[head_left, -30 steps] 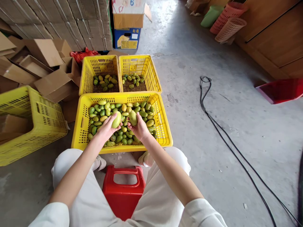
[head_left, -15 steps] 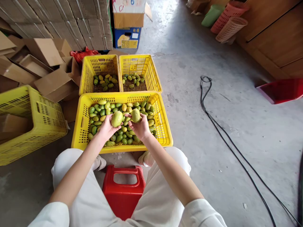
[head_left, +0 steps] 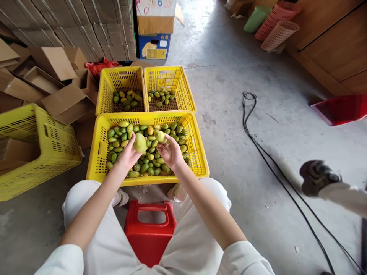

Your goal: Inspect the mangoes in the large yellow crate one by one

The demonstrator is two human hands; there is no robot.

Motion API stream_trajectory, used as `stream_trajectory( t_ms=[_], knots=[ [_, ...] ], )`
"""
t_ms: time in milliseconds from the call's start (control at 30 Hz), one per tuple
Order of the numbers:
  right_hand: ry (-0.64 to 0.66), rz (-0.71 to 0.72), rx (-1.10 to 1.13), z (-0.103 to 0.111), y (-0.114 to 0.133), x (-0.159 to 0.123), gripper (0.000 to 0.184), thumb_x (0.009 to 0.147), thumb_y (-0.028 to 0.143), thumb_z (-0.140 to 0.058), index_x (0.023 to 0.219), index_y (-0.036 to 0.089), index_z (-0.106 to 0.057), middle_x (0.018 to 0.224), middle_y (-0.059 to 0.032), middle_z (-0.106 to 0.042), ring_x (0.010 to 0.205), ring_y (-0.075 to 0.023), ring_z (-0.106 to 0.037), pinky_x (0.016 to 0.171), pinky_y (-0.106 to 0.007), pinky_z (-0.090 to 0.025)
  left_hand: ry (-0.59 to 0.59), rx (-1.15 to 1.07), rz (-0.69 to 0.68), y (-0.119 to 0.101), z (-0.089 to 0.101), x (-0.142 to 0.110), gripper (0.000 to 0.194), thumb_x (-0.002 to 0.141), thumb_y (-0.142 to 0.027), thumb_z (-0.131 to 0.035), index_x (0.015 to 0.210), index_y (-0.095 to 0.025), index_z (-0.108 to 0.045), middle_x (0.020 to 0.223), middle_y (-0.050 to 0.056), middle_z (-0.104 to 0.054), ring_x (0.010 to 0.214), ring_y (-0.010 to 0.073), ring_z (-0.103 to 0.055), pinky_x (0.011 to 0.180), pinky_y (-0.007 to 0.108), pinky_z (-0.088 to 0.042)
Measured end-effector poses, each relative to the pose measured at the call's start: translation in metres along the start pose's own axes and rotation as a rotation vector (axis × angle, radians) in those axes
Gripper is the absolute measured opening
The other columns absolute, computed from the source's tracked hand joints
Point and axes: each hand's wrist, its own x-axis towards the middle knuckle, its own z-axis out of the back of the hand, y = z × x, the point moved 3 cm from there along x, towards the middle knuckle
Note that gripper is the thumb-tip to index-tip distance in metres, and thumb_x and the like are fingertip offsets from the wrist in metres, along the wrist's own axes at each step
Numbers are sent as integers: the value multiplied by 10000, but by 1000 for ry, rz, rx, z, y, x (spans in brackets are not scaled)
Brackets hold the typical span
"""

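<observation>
A big yellow crate (head_left: 195,160) in front of my knees is filled with several green and yellow mangoes. My left hand (head_left: 129,156) is closed round a yellow-green mango (head_left: 139,143) held just above the pile. My right hand (head_left: 171,152) holds a smaller yellow mango (head_left: 160,136) at its fingertips, over the middle of the crate. Behind it stand two smaller yellow crates, the left one (head_left: 120,78) and the right one (head_left: 172,78), each with a thin layer of mangoes on the bottom.
I sit on a red stool (head_left: 149,231). A yellow crate (head_left: 34,149) lies on the left among cardboard boxes (head_left: 54,63). A black cable (head_left: 275,172) runs across the concrete floor. Another person's shoe (head_left: 317,177) is at the right. A red bin (head_left: 340,109) sits beyond.
Both hands turned their mangoes and moved them slightly forward over the pile. Another person's foot has come into view at the right edge.
</observation>
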Motion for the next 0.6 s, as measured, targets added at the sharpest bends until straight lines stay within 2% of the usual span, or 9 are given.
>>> stream_trajectory(
  t_ms=[67,133,300,467,600],
  knots=[
    [17,16,19,2,0,1,237,794,269,-838,981,265,-693,867,34,-693,740,-147,-610,668,-256,-541,11,-13,31,-1,0,0,326,1147,-397,-590,973,-173,-749,904,78,-790,665,127,-655,574,208,-539],
    [16,24,36,4,0,2,222,788,276,-845,959,266,-704,864,33,-701,742,-146,-614,659,-254,-538,15,-34,54,-1,0,1,370,1161,-415,-545,991,-159,-752,915,94,-785,655,125,-640,544,202,-506],
    [40,47,3,6,-3,4,260,785,316,-916,917,277,-695,874,45,-723,736,-135,-629,645,-242,-525,-73,-75,80,0,3,2,287,1135,-403,-586,1063,-181,-752,802,58,-716,690,158,-658,604,228,-547],
    [73,67,-84,4,-7,10,429,657,266,-1014,871,267,-642,910,36,-766,766,-129,-636,669,-235,-521,-109,-54,69,4,-1,1,229,1116,-345,-625,982,-181,-713,801,46,-714,687,142,-675,629,209,-564],
    [-27,74,-133,12,-6,18,509,560,232,-1039,917,262,-676,856,32,-745,736,-132,-636,657,-250,-519,-130,-19,64,4,-2,1,240,1126,-330,-595,994,-167,-712,790,41,-712,658,129,-669,601,193,-559]
  ],
)
